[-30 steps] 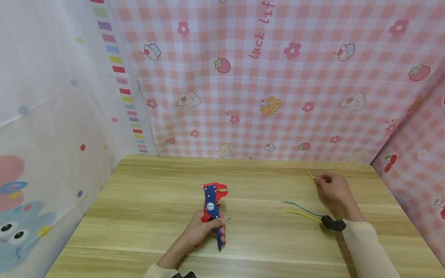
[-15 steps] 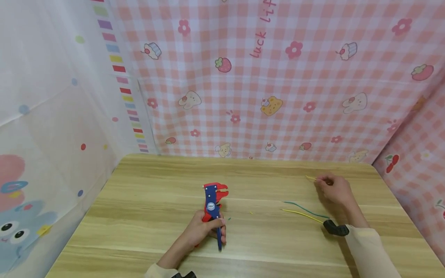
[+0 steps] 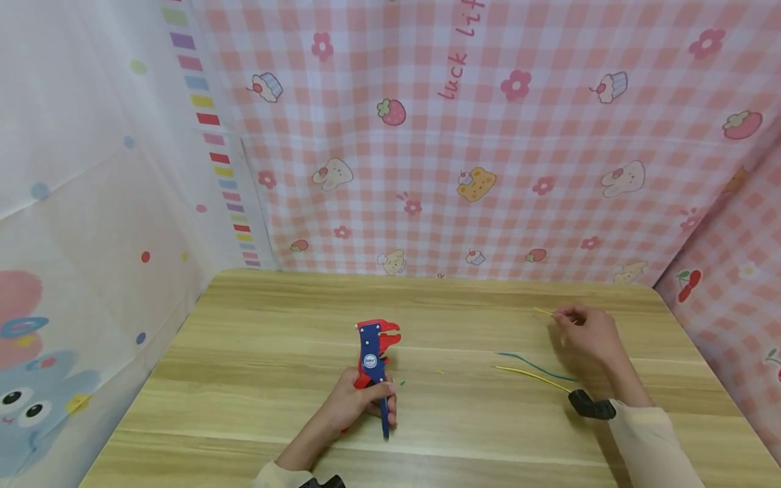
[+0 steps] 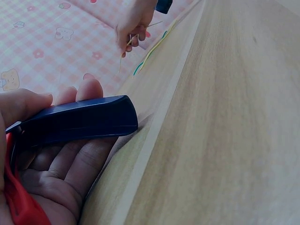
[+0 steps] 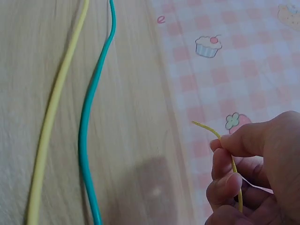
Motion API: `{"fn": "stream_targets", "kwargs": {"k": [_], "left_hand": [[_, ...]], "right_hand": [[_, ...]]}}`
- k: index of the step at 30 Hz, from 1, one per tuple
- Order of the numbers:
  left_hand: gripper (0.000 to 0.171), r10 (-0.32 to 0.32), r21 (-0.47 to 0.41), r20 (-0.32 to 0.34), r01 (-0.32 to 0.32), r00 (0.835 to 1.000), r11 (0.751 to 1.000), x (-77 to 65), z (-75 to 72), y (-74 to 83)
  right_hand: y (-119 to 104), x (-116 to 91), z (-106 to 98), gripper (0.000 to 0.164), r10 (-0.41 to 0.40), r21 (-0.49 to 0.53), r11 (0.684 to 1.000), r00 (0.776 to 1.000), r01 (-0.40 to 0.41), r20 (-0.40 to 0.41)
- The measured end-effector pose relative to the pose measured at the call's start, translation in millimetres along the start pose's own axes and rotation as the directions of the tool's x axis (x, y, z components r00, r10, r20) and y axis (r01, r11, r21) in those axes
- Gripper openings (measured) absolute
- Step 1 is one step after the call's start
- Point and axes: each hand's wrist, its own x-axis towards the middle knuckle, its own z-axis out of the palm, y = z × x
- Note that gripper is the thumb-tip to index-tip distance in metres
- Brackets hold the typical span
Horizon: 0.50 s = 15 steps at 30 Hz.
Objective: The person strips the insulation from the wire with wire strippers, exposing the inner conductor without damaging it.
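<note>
My left hand [image 3: 360, 403] grips a red and blue wire stripper [image 3: 370, 349] by its handles, its head pointing away from me with the notched mouth to the right. In the left wrist view the blue handle [image 4: 89, 119] lies across the fingers. At the back right, my right hand [image 3: 588, 332] pinches a thin yellow wire [image 5: 206, 126] between thumb and forefinger. Its short end sticks out to the left, and the rest runs down past the curled fingers. On the table below that hand lie a green wire [image 3: 531, 364] and a second yellow wire [image 3: 527, 374].
Tiny yellow [image 3: 441, 371] and green scraps [image 3: 403, 383] lie on the wooden table [image 3: 274, 325] right of the wire stripper. A pink checked cloth [image 3: 427, 135] hangs along the back edge, with more cloth at both sides.
My right hand has shifted slightly right and nearer to me, and the yellow wire's free end has swung lower. The left hand and wire stripper stay where they were.
</note>
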Motion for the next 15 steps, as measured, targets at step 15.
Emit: {"fn": "stream_targets", "kwargs": {"k": [15], "left_hand": [[0.031, 0.014, -0.009, 0.008, -0.013, 1.0, 1.0, 0.0, 0.4, -0.5]], "right_hand": [[-15.9, -9.9, 1.8, 0.028, -0.067, 0.013, 0.998, 0.998, 0.067, -0.017]]}}
